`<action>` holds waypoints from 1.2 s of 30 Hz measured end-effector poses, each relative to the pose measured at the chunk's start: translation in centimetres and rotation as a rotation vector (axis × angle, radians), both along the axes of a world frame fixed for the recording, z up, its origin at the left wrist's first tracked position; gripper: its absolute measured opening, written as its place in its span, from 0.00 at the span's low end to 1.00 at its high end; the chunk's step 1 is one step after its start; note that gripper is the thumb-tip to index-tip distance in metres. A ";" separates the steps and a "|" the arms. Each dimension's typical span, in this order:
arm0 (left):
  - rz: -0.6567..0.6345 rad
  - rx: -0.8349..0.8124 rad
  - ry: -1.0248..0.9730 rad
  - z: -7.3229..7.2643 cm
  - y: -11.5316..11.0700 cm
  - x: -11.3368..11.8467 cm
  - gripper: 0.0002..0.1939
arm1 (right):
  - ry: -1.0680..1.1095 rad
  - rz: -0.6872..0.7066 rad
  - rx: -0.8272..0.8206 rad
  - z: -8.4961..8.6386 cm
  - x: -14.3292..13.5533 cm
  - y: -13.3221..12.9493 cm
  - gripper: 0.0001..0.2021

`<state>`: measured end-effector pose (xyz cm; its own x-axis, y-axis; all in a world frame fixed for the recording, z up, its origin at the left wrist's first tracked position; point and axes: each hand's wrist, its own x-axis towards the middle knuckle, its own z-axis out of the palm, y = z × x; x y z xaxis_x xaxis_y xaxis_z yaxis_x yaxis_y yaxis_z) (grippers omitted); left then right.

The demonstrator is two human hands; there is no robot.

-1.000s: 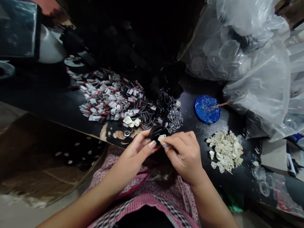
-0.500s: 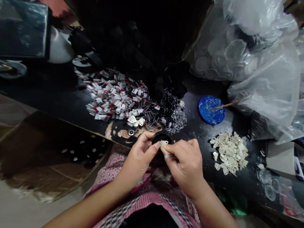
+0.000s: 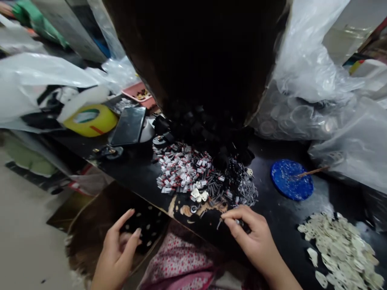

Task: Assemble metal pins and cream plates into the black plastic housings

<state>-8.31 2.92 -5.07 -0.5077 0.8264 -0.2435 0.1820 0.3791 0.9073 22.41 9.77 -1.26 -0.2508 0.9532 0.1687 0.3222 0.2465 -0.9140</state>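
My left hand (image 3: 117,249) is over the dark bin (image 3: 99,225) at the table's front left, its thumb and index finger apart with nothing between them. Over the table's front edge, my right hand (image 3: 254,233) pinches a small grey pin-like piece (image 3: 219,224) at its fingertips. A short dark object (image 3: 244,226) with a pale end is tucked under its curled fingers; its kind cannot be made out. Beyond that hand lie small black parts and grey pins (image 3: 248,189). Left of them is a heap of white cylinders with red bands (image 3: 181,167). A few cream plates (image 3: 199,194) lie at its front.
A blue lid (image 3: 292,179) with paste and a stick stands at the right. Nearer is a pile of cream plates (image 3: 341,249). A large dark box (image 3: 196,52) lies behind the heaps, with plastic bags (image 3: 296,117) beside it. Yellow tape (image 3: 90,120) and a phone (image 3: 128,125) are at left.
My hands have parted: the left moved away to the left over the bin and opened. The black round part and cream plate they held are out of sight. The view has tilted up and left.
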 end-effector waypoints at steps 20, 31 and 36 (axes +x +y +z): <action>-0.464 0.437 0.246 5.0 11.4 7.9 0.03 | 0.064 -0.158 -0.101 -0.5 -1.2 0.3 0.07; -0.411 -0.135 -0.594 1.8 3.9 10.8 0.16 | -0.129 -0.031 -0.231 1.4 -1.9 -0.8 0.09; -0.219 -0.044 -0.742 1.5 5.1 10.4 0.12 | -0.651 -0.098 -0.014 0.8 -0.7 2.2 0.07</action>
<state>2.10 8.04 -3.62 -0.0248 0.8710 -0.4907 -0.3923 0.4430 0.8061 21.69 11.93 -0.43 -0.2091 0.9779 -0.0007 0.8308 0.1773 -0.5276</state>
